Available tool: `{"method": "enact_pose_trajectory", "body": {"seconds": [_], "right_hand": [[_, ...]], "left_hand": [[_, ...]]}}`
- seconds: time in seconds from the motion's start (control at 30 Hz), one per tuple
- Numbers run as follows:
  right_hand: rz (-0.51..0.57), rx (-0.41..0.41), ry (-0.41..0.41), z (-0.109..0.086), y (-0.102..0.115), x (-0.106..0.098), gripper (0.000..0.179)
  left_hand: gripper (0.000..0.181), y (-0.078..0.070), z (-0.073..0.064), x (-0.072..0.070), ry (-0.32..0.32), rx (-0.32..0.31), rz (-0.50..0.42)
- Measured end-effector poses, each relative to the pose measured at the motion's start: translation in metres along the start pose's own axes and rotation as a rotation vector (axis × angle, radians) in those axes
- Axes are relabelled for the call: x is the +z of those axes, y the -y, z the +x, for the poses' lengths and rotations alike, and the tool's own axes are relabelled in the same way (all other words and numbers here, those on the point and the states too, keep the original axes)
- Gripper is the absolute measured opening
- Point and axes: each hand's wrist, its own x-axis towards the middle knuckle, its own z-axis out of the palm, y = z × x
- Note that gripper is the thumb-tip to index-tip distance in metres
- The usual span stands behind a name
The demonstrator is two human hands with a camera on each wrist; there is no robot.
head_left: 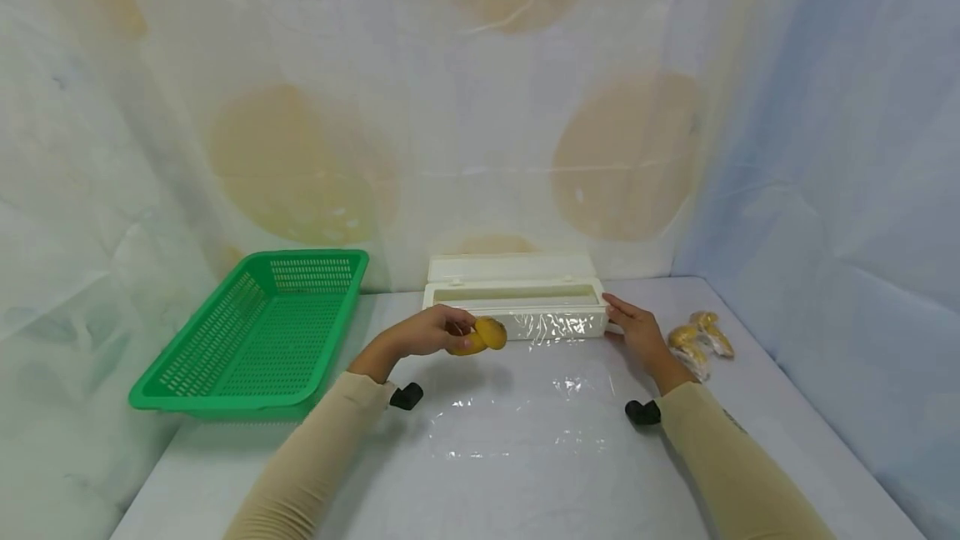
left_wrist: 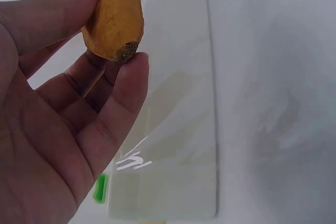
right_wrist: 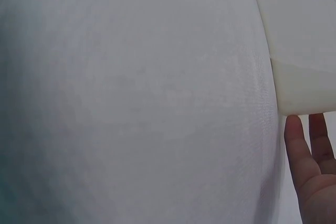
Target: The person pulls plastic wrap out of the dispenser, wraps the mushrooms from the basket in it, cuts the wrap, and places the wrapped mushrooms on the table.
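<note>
My left hand (head_left: 431, 332) pinches a yellow fruit (head_left: 491, 332) in front of the white cling film dispenser (head_left: 517, 307). Two rounded yellow lobes show in the head view. In the left wrist view the fruit (left_wrist: 116, 17) has a rough brown end, with thumb and fingertips around it. The dispenser's lid (head_left: 513, 267) stands raised at the back. Clear cling film (head_left: 517, 419) runs over its front and lies along the table. My right hand (head_left: 637, 332) touches the dispenser's right end; its straight fingers (right_wrist: 298, 145) meet the edge in the right wrist view.
A green plastic basket (head_left: 337, 340) stands at the left of the white table. Several yellow pieces in clear wrap (head_left: 697, 338) lie at the right, beyond my right hand. Patterned sheeting (head_left: 465, 148) walls in the back and both sides.
</note>
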Motion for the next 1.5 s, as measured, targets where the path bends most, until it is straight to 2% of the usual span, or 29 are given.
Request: {"method": "enact_pose_trajectory", "body": {"seconds": [0.13,0.57,0.83,1.17,1.3,1.5], "right_hand": [[0.002,0.003,0.000,0.000,0.001,0.001,0.047],[-0.001,0.013,0.000,0.000,0.003,-0.001,0.048],[0.009,0.038,-0.004,0.001,0.002,-0.002,0.049],[0.012,0.039,-0.002,-0.001,0.001,-0.001,0.048],[0.011,0.043,-0.003,-0.001,0.001,0.000,0.049],[-0.005,0.045,-0.002,0.000,0.002,0.000,0.049]], "left_hand": [[0.022,-0.001,0.004,0.008,0.017,-0.003,0.002],[0.022,-0.004,0.011,0.031,0.006,-0.006,0.069],[0.022,0.002,0.014,0.045,0.002,-0.016,0.036],[0.022,0.004,0.017,0.057,0.034,0.011,0.038],[0.023,0.003,0.018,0.064,0.058,-0.006,0.039],[0.023,0.001,0.019,0.072,0.043,-0.037,0.069]]}}
